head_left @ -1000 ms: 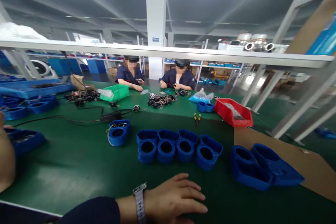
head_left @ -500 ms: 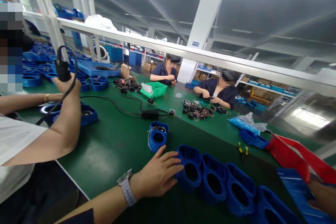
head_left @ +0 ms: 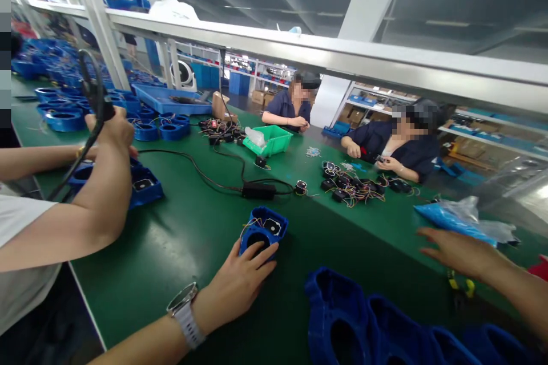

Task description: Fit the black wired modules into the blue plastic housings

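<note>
My left hand [head_left: 237,282], with a watch on its wrist, rests its spread fingers on the near side of a blue housing [head_left: 279,221]. That housing holds a small black motor and thin coloured wires beside a round opening. My right hand [head_left: 458,251] is in the air at the right with nothing in it, its fingers stretched out to the left. Below it lie yellow-handled pliers [head_left: 470,287], partly covered by the forearm. Several blue housings without motors [head_left: 338,302] stand in a row at the lower right.
Behind are a black adapter [head_left: 259,190] with cable, a pile of wired motors [head_left: 353,187], a green bin [head_left: 274,141] and a blue plastic bag [head_left: 458,222]. At the left, a person's arm [head_left: 103,194] holds a black tool. Two people sit across the green table [head_left: 171,256].
My left hand has moved from the row of housings onto the wired housing. My right hand has risen off the blue piece at the far right. The view has shifted right.
</note>
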A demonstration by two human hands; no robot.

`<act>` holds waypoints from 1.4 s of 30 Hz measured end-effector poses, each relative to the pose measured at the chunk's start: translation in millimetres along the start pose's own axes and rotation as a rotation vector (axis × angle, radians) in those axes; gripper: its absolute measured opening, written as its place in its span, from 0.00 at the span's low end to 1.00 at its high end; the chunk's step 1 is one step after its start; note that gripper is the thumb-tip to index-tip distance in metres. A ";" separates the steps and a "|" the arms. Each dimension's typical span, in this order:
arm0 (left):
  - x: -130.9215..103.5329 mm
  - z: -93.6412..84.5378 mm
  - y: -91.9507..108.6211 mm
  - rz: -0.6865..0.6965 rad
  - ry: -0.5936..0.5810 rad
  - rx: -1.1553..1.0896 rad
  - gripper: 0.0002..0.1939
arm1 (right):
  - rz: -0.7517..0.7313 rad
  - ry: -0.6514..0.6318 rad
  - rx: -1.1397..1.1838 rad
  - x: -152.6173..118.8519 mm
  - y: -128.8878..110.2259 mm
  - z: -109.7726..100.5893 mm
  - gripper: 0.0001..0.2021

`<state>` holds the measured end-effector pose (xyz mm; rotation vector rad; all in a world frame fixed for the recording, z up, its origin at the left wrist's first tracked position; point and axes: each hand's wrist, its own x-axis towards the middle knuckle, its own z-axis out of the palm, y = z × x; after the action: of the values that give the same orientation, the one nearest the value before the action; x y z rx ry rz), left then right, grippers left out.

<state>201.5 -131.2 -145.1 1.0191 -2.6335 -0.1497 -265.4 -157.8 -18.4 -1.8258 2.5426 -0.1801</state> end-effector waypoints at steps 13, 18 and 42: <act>-59.1 -33.4 -77.5 -0.117 0.145 0.160 0.12 | -0.708 -0.133 -0.067 154.5 -225.3 137.3 0.22; -33.6 -36.8 -49.1 -0.053 0.208 0.215 0.12 | -0.716 -0.222 -0.057 155.3 -208.0 149.8 0.17; 85.4 -11.9 99.4 0.038 0.393 -0.824 0.48 | -0.448 -0.120 0.677 -138.3 -111.8 35.2 0.23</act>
<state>82.3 -114.7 -91.8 0.6174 -1.9265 -0.8437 -112.9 -65.6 -51.1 -1.9622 1.6455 -0.7880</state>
